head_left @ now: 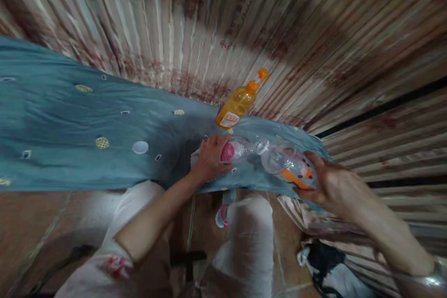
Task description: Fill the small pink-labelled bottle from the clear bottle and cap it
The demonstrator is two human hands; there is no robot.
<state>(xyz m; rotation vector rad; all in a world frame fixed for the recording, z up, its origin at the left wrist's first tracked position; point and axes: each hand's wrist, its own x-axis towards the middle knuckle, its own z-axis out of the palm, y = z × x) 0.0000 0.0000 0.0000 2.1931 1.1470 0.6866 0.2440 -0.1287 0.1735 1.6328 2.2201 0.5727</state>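
My left hand (211,158) is wrapped round a clear plastic bottle (240,149) with a pink label. Its lower end is mostly hidden by my fingers and palm, and its narrow neck points right. My right hand (321,179) grips the base end of a wider clear plastic bottle (284,163) with an orange band and dark spots. This one's neck points left, so the two necks face each other closely; I cannot tell whether they touch. Just behind them, an orange pump bottle (235,107) of yellow-orange liquid stands on the cloth.
A blue-green patterned cloth (63,125) covers the long narrow table. On it, left of my hand, lies a small white round disc (140,147). A pleated curtain (195,23) hangs along the back and right. Dark and white fabric (328,260) lies on the tiled floor.
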